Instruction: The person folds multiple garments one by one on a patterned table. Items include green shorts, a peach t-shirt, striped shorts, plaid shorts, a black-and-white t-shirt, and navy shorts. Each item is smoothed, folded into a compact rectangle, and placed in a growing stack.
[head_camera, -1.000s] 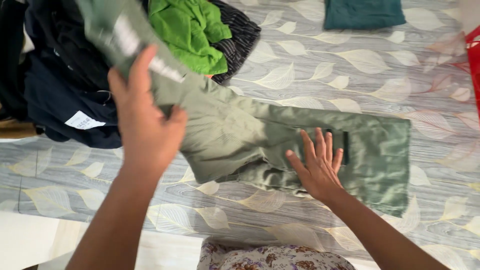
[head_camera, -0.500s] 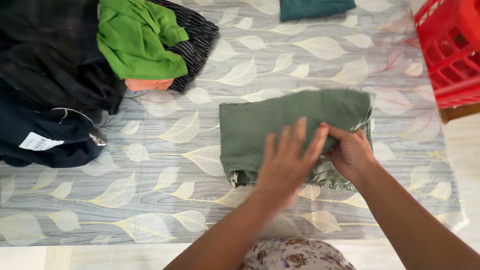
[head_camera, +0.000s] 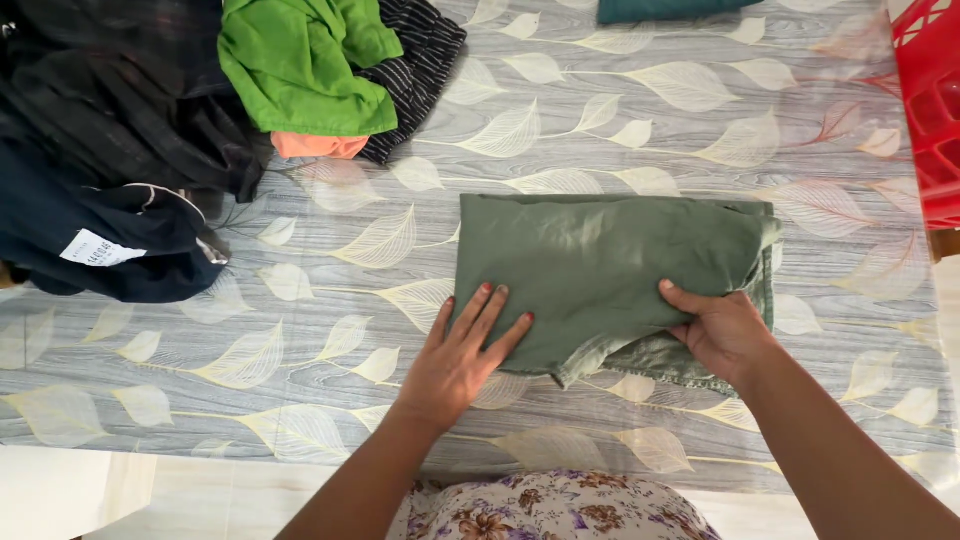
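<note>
Head view | green trousers (head_camera: 610, 270) lay folded on the desk (head_camera: 700, 120) | my left hand (head_camera: 455, 360) pressed flat on their near edge, right hand (head_camera: 722, 332) gripped the fold | unfolded clothes pile (head_camera: 150, 130) remained

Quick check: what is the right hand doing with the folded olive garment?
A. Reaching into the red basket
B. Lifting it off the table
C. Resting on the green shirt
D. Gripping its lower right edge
D: the right hand grips the lower right edge of the folded olive garment, which lies flat on the table.
</note>
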